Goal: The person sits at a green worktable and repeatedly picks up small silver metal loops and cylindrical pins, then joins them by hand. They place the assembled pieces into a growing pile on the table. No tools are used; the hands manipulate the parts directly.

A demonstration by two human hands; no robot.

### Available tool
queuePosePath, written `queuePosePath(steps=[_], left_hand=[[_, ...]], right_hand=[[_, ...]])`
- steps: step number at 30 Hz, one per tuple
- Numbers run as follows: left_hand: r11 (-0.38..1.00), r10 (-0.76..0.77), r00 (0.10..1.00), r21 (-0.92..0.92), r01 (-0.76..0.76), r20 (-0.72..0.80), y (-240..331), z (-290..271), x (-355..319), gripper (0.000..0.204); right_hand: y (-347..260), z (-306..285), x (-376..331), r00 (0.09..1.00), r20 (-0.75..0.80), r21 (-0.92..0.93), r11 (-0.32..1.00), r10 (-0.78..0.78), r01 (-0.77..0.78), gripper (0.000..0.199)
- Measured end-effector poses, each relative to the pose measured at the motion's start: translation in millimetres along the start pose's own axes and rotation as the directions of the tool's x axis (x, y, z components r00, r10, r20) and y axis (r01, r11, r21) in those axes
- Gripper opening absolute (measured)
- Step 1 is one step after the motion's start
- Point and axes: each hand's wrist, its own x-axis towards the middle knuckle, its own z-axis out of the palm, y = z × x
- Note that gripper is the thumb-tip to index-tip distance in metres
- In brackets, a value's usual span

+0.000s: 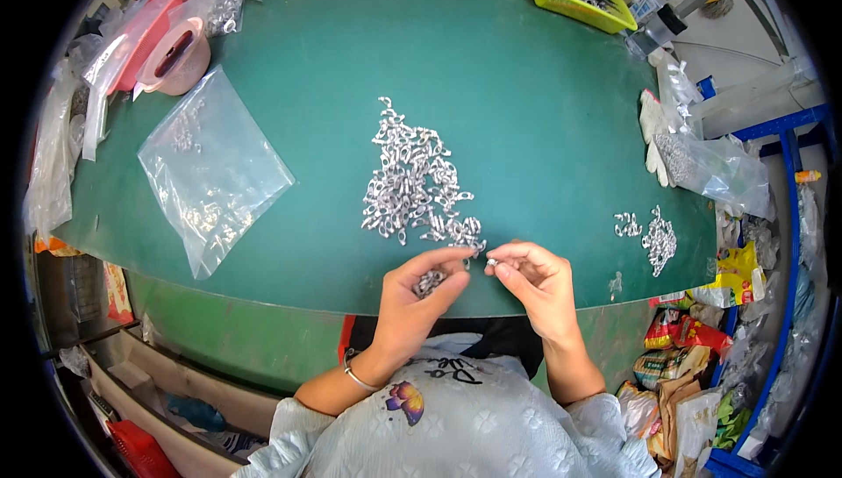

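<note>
Fingers of the left hand (405, 313): curled round a cluster of small metal parts (429, 282); whether the tips pinch another, I cannot tell. Loosely cupped, the cluster could spill if the thumb lifts or the wrist turns.
Fingers of the right hand (544, 289): thumb and forefinger pinch one small metal piece (491, 262), near the left fingertips. So slight a hold may slip, losing the piece among the others.
Clear bag (215, 175): flat on the green table (307, 57), small parts showing toward its upper corner. A dragging sleeve could shift it.
Main pile (408, 180): loose metal parts mid-table, its near end just beside the left fingertips. A brushing knuckle could scatter them.
Small heap (660, 243): well right of the hands, near the table's edge; a careless elbow could knock parts to the floor.
</note>
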Motion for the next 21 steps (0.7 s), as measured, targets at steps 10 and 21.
queuePosePath(steps=[10,21], left_hand=[[0.973,0.164,0.981,0.147,-0.178,0.101,6.0,0.3,-1.6,0.017],[0.907,0.314,0.937,0.242,-0.344,0.155,12.6,3.8,-4.6,0.017]], right_hand=[[-5.7,7.5,-11.0,0.988,0.140,0.250,0.963,0.070,-0.103,0.018],[2.1,10.4,-15.0,0.988,0.086,0.199,0.974,-0.125,0.106,0.017]])
